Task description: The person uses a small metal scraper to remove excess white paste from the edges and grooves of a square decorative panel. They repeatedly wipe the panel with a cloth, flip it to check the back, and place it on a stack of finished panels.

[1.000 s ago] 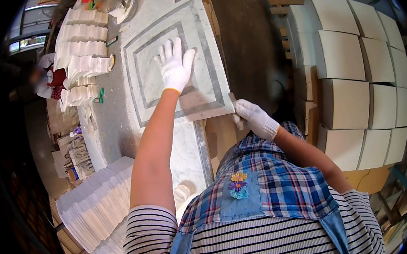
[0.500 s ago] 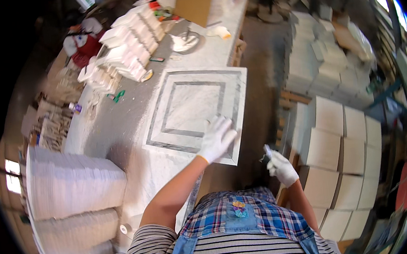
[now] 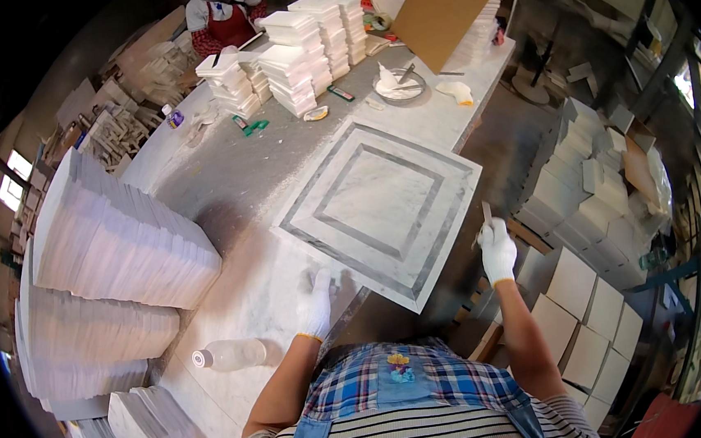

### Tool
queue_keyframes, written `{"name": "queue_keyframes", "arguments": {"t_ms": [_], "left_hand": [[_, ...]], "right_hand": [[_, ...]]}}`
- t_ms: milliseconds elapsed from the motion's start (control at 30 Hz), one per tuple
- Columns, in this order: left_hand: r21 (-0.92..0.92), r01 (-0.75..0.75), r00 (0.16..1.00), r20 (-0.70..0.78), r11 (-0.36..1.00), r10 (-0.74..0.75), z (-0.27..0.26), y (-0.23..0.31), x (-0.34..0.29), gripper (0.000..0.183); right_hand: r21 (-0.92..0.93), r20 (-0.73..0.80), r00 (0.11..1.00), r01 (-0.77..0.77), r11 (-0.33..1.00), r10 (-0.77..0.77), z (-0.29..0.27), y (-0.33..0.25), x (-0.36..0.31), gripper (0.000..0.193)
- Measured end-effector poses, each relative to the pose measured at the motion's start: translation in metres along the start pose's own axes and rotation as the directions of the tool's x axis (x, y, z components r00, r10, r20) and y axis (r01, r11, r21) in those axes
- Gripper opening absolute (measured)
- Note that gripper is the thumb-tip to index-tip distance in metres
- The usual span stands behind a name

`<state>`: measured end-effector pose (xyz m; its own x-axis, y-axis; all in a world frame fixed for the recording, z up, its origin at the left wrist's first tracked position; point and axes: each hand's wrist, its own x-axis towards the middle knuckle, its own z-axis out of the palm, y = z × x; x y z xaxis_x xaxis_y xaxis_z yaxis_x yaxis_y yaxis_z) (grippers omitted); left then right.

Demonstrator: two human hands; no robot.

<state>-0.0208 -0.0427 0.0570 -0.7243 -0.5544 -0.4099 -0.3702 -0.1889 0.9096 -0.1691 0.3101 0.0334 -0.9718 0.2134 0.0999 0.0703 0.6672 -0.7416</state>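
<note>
A square marble panel [image 3: 377, 188] with dark grey inlaid bands lies on the worktable, turned cornerwise, its right and near corners jutting past the table edge. My left hand [image 3: 314, 307], in a white glove, is just off the panel's near left edge, low over the tabletop. Its fingers look stretched out, slightly blurred, with nothing seen in them. My gloved right hand [image 3: 498, 253] is beyond the panel's right side, closed on a thin, pale, flat tool [image 3: 486, 210] that points up and away. The fingers hide the tool's lower part.
A clear bottle [image 3: 238, 354] lies near my left forearm. Tall tile stacks [image 3: 125, 237] stand at left, white box stacks [image 3: 298, 71] at the back. A bowl of white paste [image 3: 399, 83] sits beyond the panel. Cartons [image 3: 560, 318] stand at right. A co-worker [image 3: 224, 23] is far left.
My left hand has come off the panel and moved left and nearer. The right hand has lifted forward beside the panel with the tool. The whole view has turned.
</note>
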Motion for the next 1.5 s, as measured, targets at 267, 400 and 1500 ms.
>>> {"name": "queue_keyframes", "arguments": {"t_ms": [267,400,1500], "left_hand": [[-0.266,0.206,0.976,-0.019,0.942,-0.219,0.004,0.009,0.005,0.049],[-0.212,0.265,0.963,0.011,0.941,-0.268,0.004,0.017,0.017,0.051],[0.517,-0.020,0.996,-0.065,0.856,0.063,0.059,0.100,0.291,0.050]], "right_hand": [[-0.432,-0.015,0.899,0.390,0.813,-0.438,0.042,-0.007,0.131,0.026],[-0.427,0.076,0.925,0.368,0.826,-0.372,0.049,-0.029,0.166,0.024],[0.201,0.193,0.969,-0.193,0.960,0.155,-0.024,-0.027,-0.080,0.012]]}}
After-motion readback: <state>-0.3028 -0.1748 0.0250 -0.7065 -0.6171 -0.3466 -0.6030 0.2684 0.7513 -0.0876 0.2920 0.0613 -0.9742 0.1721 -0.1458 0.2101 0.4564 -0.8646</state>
